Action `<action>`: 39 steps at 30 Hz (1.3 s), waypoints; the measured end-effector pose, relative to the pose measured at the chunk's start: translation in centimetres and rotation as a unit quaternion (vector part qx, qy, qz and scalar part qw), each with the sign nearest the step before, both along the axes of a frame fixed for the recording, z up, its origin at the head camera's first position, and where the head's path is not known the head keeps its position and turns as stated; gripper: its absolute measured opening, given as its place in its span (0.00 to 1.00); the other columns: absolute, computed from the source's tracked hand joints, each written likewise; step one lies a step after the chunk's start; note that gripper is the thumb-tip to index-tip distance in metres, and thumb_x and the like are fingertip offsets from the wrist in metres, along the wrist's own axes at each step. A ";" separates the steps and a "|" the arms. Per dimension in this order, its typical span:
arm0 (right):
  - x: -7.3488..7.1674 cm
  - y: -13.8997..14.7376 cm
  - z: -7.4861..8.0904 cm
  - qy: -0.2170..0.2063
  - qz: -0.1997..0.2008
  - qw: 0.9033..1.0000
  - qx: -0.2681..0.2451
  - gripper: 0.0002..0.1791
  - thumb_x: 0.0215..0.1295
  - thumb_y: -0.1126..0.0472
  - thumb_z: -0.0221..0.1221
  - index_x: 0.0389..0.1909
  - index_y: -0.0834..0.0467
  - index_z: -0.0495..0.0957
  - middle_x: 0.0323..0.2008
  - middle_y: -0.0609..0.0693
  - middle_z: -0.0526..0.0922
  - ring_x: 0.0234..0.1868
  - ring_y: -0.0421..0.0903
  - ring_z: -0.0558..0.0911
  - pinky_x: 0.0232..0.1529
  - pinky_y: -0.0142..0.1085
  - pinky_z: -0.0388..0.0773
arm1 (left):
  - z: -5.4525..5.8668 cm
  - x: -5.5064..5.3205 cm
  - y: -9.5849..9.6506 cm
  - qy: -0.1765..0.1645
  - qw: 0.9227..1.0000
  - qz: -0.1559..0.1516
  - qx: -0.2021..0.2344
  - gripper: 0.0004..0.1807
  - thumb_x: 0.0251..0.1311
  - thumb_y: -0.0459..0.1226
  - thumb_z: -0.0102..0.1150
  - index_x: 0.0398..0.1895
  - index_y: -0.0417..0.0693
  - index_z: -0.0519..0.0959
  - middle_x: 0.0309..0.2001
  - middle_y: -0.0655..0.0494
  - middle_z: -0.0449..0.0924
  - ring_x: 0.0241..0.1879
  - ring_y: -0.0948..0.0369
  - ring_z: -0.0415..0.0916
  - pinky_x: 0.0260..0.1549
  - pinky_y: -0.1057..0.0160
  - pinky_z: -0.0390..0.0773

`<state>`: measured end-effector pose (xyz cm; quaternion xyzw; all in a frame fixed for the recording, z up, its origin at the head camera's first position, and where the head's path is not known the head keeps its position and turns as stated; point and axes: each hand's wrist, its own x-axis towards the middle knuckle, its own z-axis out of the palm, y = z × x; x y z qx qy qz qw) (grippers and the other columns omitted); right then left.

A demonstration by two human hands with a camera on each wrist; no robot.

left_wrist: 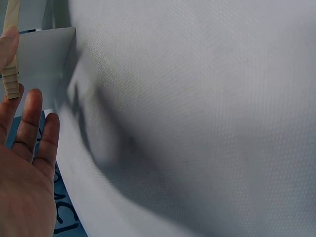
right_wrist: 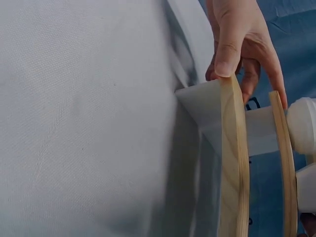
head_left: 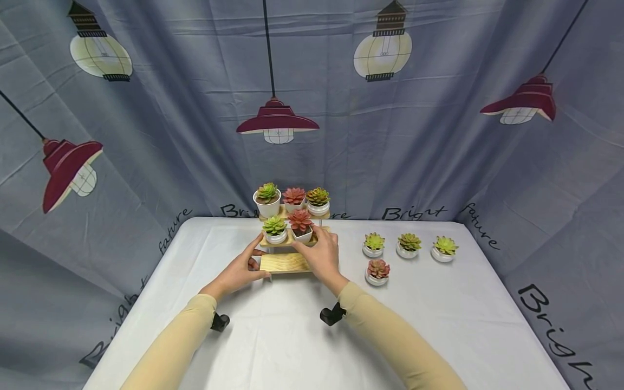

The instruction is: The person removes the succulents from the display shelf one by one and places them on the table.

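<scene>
A tiered plant stand (head_left: 285, 263) with wooden shelves and white supports stands at the back of the table. My left hand (head_left: 239, 269) grips its left end, thumb at the bottom shelf's front edge; the right wrist view shows this thumb on the shelf (right_wrist: 233, 158) end. My right hand (head_left: 320, 253) holds a red potted succulent (head_left: 299, 219) in a white pot at the middle shelf, thumb and fingers at the pot. Left of it on that shelf sits a green succulent (head_left: 275, 225). Most of my right hand is out of its wrist view.
On the top shelf stand a green succulent (head_left: 267, 193), a red one (head_left: 294, 196) and a darker green one (head_left: 318, 197). Right of the stand, the white table (head_left: 439, 314) bears three green succulents (head_left: 408, 242) in a row and a red one (head_left: 377, 269) nearer. A printed curtain (head_left: 341, 162) hangs behind.
</scene>
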<state>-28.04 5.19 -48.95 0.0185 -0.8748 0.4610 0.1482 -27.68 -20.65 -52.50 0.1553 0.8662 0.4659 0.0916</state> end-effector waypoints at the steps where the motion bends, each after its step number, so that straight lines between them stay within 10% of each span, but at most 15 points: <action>1: 0.0 -0.1 0.0 0.001 -0.001 1.000 0.002 0.42 0.55 0.42 0.75 0.66 0.60 0.77 0.59 0.55 0.81 0.60 0.55 0.70 0.59 0.50 0.69 | 0.0 0.0 0.0 0.000 1.000 0.000 0.000 0.61 0.58 0.43 0.76 0.83 0.76 0.40 0.66 0.43 0.71 0.39 0.56 0.75 0.41 0.55 0.74; 39: 0.1 -0.6 -0.4 0.030 -0.047 0.998 -0.011 0.37 0.56 0.44 0.76 0.62 0.58 0.79 0.53 0.53 0.84 0.56 0.54 0.71 0.57 0.50 0.67 | 0.2 0.0 0.1 -0.003 1.000 0.005 -0.004 0.61 0.58 0.43 0.77 0.83 0.75 0.41 0.65 0.44 0.72 0.39 0.56 0.75 0.40 0.55 0.74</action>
